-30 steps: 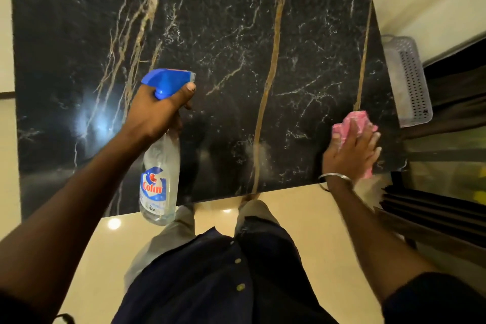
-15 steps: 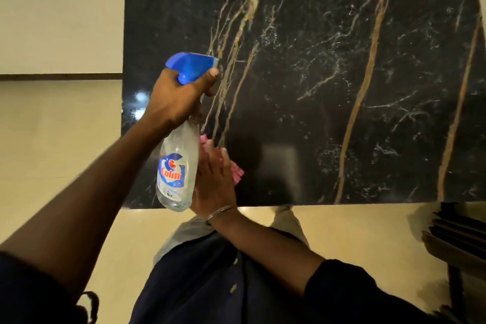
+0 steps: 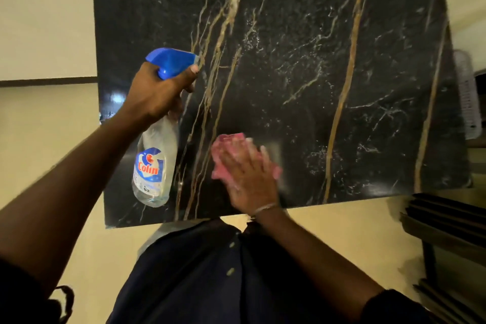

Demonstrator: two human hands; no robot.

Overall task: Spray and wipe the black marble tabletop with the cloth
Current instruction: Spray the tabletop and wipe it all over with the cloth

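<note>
The black marble tabletop with gold and white veins fills the upper middle of the head view. My left hand grips a clear spray bottle with a blue trigger head, held above the table's left part, nozzle pointing right. My right hand lies flat on a pink cloth, pressing it on the marble near the front edge, left of centre. The hand and cloth are blurred by motion.
A white perforated basket stands off the table's right edge. Dark stacked furniture sits at the lower right. Cream floor lies left of and in front of the table. My dark clothing fills the bottom centre.
My right hand swept the cloth from the right edge to behind the bottle at the left, then back rightward toward the centre. The left hand kept the bottle raised.
</note>
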